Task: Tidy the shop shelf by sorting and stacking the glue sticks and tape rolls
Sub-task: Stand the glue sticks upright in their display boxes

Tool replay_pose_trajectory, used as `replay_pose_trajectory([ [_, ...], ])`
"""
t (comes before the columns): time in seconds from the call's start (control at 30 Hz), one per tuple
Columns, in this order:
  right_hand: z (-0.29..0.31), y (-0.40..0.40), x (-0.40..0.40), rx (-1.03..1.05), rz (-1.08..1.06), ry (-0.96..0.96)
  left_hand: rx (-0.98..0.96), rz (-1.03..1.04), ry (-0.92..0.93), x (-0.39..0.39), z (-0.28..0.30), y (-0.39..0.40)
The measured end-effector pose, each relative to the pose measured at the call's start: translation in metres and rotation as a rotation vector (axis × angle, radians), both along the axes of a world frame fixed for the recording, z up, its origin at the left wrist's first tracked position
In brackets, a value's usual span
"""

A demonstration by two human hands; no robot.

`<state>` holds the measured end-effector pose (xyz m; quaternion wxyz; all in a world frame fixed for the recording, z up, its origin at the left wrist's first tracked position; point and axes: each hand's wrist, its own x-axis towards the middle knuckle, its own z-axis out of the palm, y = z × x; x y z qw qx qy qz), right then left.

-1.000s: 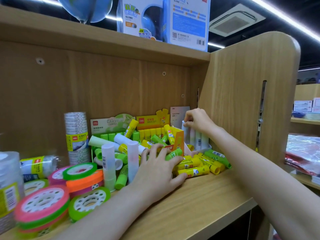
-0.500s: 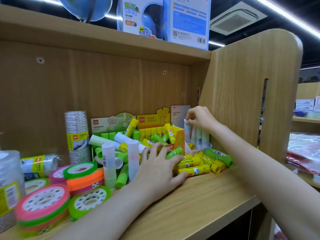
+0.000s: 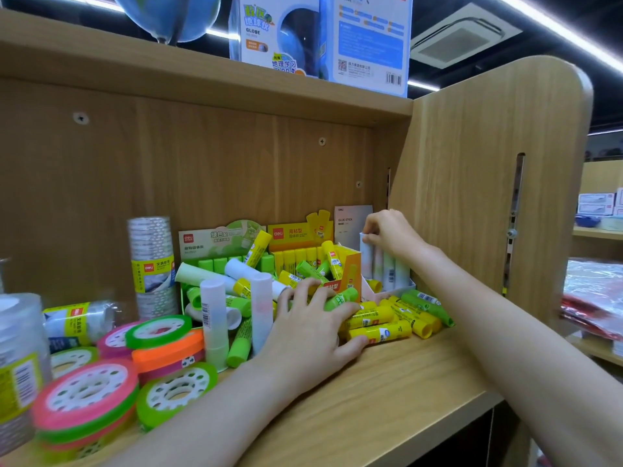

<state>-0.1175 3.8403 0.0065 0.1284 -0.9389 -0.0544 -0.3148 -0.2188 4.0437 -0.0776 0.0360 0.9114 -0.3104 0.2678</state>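
Yellow glue sticks [image 3: 381,332] loose, two hands [image 3: 313,335], white stick [image 3: 366,256] pinched

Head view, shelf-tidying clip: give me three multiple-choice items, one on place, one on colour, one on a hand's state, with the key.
1. Where do the pale glue sticks stand?
A. far right box
B. on the tape rolls
C. top shelf

2. What colour is the tape roll topping the orange roll?
A. blue
B. green
C. black

3. What is the right hand doing?
A. hanging idle
B. resting flat on the shelf
C. pinching a pale stick's top

Key: 1 A, they stand upright by the side panel; 2 B, green rim; 3 C, fingers curl round the cap.
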Motion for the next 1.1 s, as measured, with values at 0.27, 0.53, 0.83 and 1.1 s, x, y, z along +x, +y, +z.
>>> replay_pose_trajectory([
  [0.27, -0.009, -0.002, -0.007, -0.129, -0.073, -0.009, 0.027, 0.017, 0.001, 0.002, 0.000, 0.000],
  [0.53, -0.011, 0.015, -0.004, -0.397, -0.211, -0.010, 0.023, 0.015, 0.003, 0.001, 0.001, 0.000],
  [0.83, -0.040, 0.005, -0.059, -0.216, -0.056, 0.084, 0.068, 0.054, 0.055, -0.001, 0.004, 0.001],
  [1.1, -0.044, 0.016, -0.046, -0.246, -0.151, 0.179, 0.053, 0.038, 0.023, -0.001, 0.002, -0.002],
])
